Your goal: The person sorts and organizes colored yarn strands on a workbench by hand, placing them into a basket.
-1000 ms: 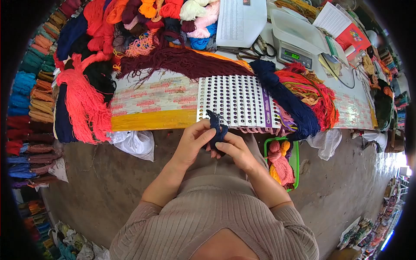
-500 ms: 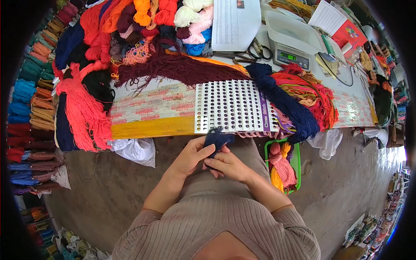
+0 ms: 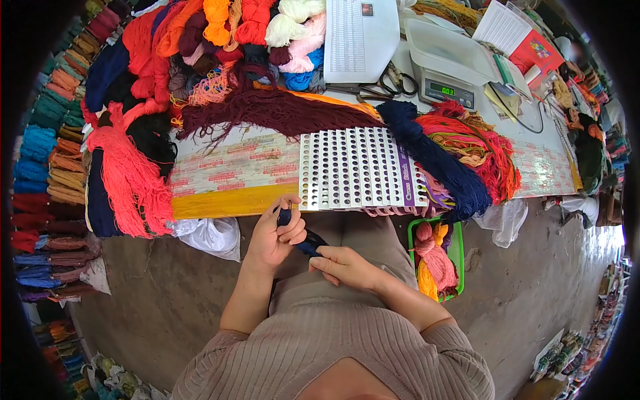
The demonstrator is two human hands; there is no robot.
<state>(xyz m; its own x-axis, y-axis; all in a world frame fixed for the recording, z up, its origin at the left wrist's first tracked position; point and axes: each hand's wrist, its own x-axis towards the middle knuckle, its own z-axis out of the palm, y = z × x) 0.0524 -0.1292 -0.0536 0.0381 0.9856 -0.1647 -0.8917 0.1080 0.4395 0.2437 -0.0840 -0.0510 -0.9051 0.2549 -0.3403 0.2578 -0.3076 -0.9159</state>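
Between my hands runs a small bundle of dark navy thread (image 3: 309, 244), just off the table's front edge and above my lap. My left hand (image 3: 275, 233) is closed round one end, with a navy loop showing at its raised fingers. The other end is pinched in my right hand (image 3: 345, 265), lower and to the right. Beyond them lies a row of overlapping white thread cards (image 3: 353, 167) with punched holes, the last one purple with "Cross Stitch" print. A thick navy skein (image 3: 440, 160) lies across the right end of the cards.
A maroon skein (image 3: 267, 110) stretches behind the cards. Colourful skeins heap at the back left, with a coral skein (image 3: 130, 177) hanging over the edge. Scissors (image 3: 398, 83), a digital scale (image 3: 451, 93) and a printed sheet (image 3: 360, 43) lie behind. A green basket (image 3: 457, 257) of yarn stands below right.
My hands have moved apart, the left up and to the left, the right slightly down. The navy thread, bunched between them before, is now stretched from one to the other.
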